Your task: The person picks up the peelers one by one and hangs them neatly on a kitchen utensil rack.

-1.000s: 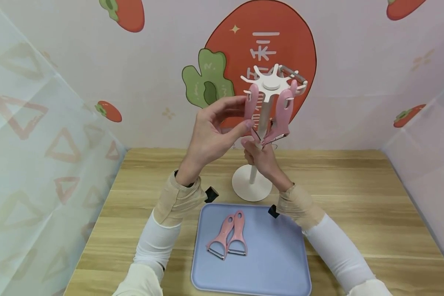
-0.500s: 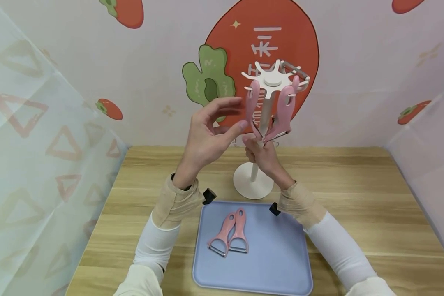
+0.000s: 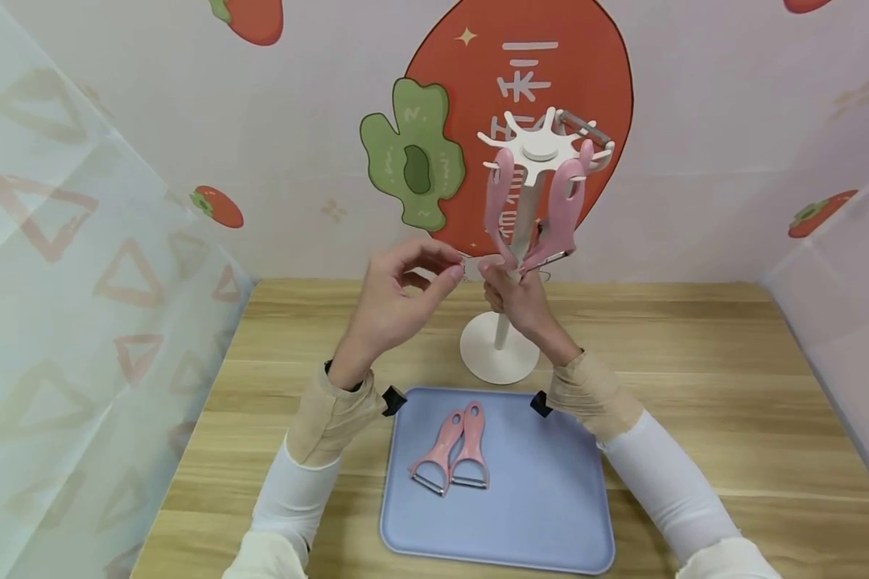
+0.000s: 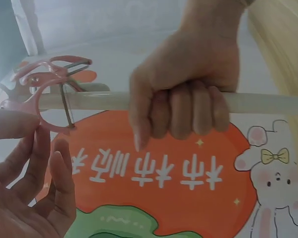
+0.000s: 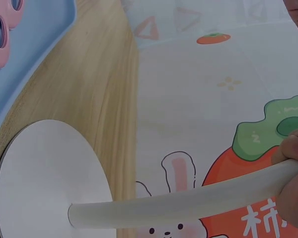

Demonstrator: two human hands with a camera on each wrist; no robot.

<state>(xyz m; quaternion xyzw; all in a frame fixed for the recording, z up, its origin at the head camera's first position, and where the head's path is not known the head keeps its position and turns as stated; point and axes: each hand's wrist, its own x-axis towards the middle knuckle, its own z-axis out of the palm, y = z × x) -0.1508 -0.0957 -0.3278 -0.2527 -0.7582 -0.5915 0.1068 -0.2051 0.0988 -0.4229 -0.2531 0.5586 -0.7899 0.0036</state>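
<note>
Beneath the stand's (image 3: 540, 147) hanging peelers (image 3: 565, 211), the right hand (image 3: 519, 302) grips the pole (image 3: 503, 333), and beside the stand hovers the left hand (image 3: 394, 293), fingers loosely curved, thumb close by!

Left forearm (image 3: 291, 492) and right forearm (image 3: 665, 474) extended forward, left hand (image 3: 398, 296) raised — fingers loosely bent, thumb near the fingertips, right hand (image 3: 519, 303) apart from it — fingers curled into a grip.

Utensil stand (image 3: 526, 215) is standing on the table (image 3: 695, 386) behind the tray (image 3: 543, 482), hung peelers (image 3: 566, 213) dangling from it, two loose peelers (image 3: 472, 434) lying side by side in the tray's left half.
</note>
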